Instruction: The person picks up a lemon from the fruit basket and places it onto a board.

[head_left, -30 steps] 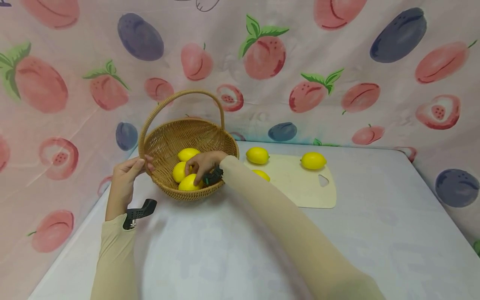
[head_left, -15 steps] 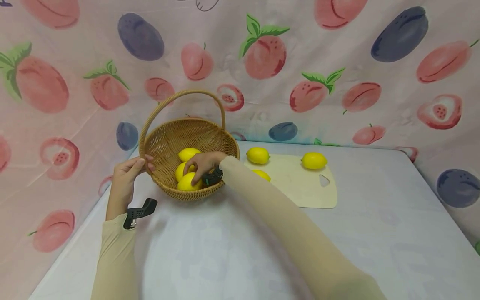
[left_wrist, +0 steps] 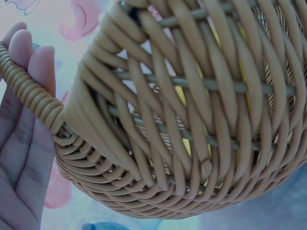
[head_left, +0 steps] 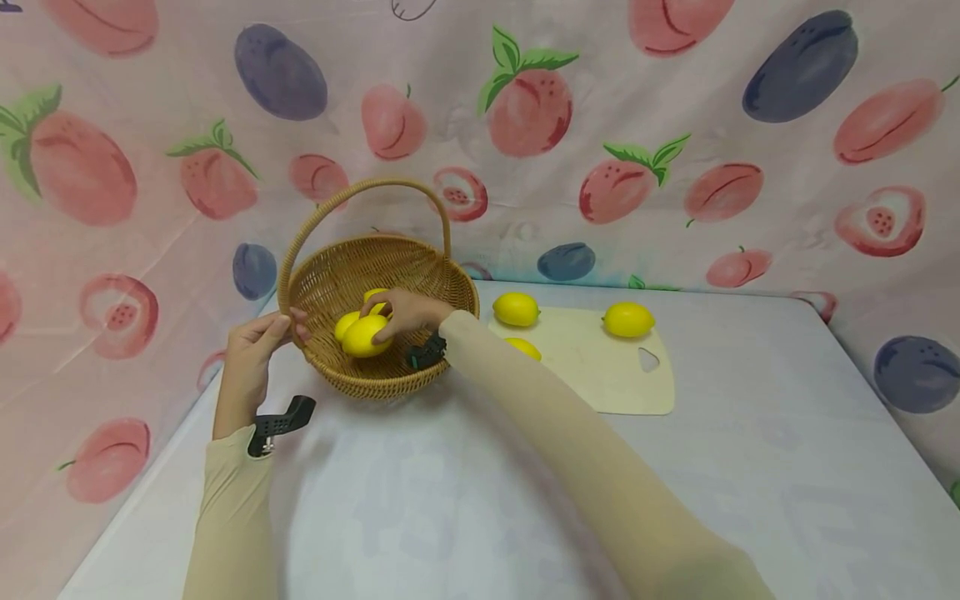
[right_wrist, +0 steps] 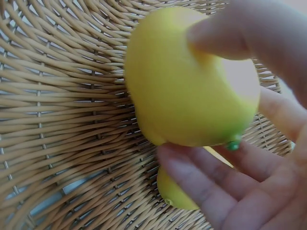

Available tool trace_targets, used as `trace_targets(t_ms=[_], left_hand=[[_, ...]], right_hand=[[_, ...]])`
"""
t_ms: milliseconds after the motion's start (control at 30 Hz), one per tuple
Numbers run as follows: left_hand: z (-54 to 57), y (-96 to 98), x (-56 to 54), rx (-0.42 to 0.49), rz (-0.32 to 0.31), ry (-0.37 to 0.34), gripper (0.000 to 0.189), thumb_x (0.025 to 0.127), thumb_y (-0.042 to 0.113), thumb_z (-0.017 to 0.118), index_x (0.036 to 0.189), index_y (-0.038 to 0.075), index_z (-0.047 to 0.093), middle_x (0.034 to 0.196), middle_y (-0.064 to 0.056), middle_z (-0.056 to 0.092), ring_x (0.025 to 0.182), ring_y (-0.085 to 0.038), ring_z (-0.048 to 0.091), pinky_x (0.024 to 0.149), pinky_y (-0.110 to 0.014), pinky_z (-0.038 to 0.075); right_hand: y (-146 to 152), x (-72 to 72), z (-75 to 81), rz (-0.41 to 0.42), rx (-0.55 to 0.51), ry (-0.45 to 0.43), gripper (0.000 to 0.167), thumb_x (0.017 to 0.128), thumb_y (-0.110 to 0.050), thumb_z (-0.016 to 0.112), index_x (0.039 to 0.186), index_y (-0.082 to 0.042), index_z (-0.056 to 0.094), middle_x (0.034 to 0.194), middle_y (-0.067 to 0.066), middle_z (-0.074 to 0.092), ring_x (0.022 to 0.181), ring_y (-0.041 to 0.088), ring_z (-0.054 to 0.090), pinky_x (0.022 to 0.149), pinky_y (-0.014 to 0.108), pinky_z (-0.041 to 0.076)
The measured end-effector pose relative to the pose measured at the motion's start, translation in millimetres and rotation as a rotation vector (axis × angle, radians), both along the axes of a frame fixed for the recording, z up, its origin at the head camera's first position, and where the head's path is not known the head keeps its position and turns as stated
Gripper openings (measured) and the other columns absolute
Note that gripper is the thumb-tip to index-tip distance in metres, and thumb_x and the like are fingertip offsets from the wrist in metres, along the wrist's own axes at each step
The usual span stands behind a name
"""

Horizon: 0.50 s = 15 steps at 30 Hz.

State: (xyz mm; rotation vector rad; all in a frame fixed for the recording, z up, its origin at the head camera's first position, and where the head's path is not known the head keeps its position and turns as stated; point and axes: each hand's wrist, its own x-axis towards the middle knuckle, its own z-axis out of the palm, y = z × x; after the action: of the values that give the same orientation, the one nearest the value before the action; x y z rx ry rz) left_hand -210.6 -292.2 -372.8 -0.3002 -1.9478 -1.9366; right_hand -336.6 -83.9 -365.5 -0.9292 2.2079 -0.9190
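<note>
A wicker basket (head_left: 375,387) leans toward me at the back left of the table, its tall handle (head_left: 390,182) upright. At the lower left end of the handle my left hand (head_left: 246,358) grips it; the left wrist view shows the fingers (left_wrist: 42,69) behind the wrapped cane. Inside the basket my right hand (head_left: 411,312) holds a yellow lemon (head_left: 366,337) between thumb and fingers. The right wrist view shows this lemon (right_wrist: 168,86) with its green tip toward the palm. Two more lemons, one at the left (head_left: 345,323) and one behind (head_left: 375,296), are partly covered.
Right of the basket lies a cream cutting board (head_left: 600,375) with a cut-out grip hole. On or at its edges are a lemon (head_left: 516,309) at the back left, another lemon (head_left: 628,320) at the back right, and one lemon (head_left: 525,348) half behind my right sleeve.
My right hand has lifted the front lemon from the basket's near side and moved it back and left. The left hand and basket have stayed in place.
</note>
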Motion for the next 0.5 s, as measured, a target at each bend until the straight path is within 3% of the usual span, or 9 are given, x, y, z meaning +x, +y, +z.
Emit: trace_targets(t_ms=[300, 500], left_hand=[[-0.4, -0.5, -1.0, 0.014, -0.005, 0.015, 0.023, 0.097, 0.01, 0.05, 0.091, -0.003, 0.068, 0.07, 0.005, 0.069, 0.071, -0.006, 0.064, 0.075, -0.017, 0.052], [-1.1, -1.5, -0.5, 0.037, -0.021, 0.034, 0.024, 0.097, 0.009, 0.049, 0.09, -0.001, 0.069, 0.071, 0.005, 0.069, 0.071, -0.006, 0.065, 0.075, -0.016, 0.053]], right_hand=[[1.9, -1.7, 3.1, -0.075, -0.1, 0.0, 0.044, 0.084, -0.016, 0.07, 0.125, -0.015, 0.054, 0.142, 0.009, 0.044, 0.131, 0.024, 0.044, 0.097, 0.031, 0.048], [1.7, -2.0, 5.9, -0.098, -0.117, 0.012, 0.045, 0.084, -0.017, 0.07, 0.127, -0.015, 0.053, 0.146, 0.007, 0.04, 0.134, 0.025, 0.04, 0.102, 0.034, 0.045]])
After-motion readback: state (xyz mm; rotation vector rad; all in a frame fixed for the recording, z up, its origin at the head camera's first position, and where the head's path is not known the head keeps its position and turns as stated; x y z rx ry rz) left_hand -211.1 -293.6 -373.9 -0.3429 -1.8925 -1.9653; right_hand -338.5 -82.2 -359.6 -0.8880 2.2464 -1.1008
